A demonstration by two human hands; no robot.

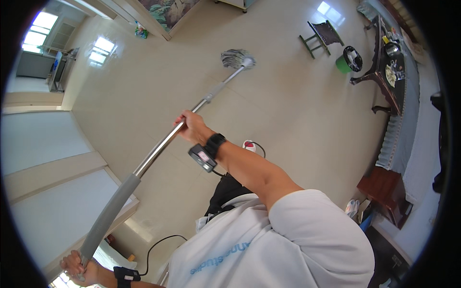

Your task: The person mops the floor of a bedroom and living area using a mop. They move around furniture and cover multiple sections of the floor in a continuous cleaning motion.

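Note:
A string mop with a grey and white head [236,59] rests on the tiled floor [288,118], its metal pole [158,151] running down to the lower left. My right hand [191,126] is wrapped around the bare metal part of the pole, at mid-length. At the lower left, my left hand [80,268] grips the end of the pole, just past the long grey sleeve [108,216]. A black strap and a small device with a cable sit on each of my wrists.
A folding stool [326,34], a green bin [347,61] with a black liner and a dark carved table [381,68] stand at the upper right. White sliding panels [47,133] line the left. A colourful bag [141,31] lies by the door frame. Slippers [352,208] lie at the lower right.

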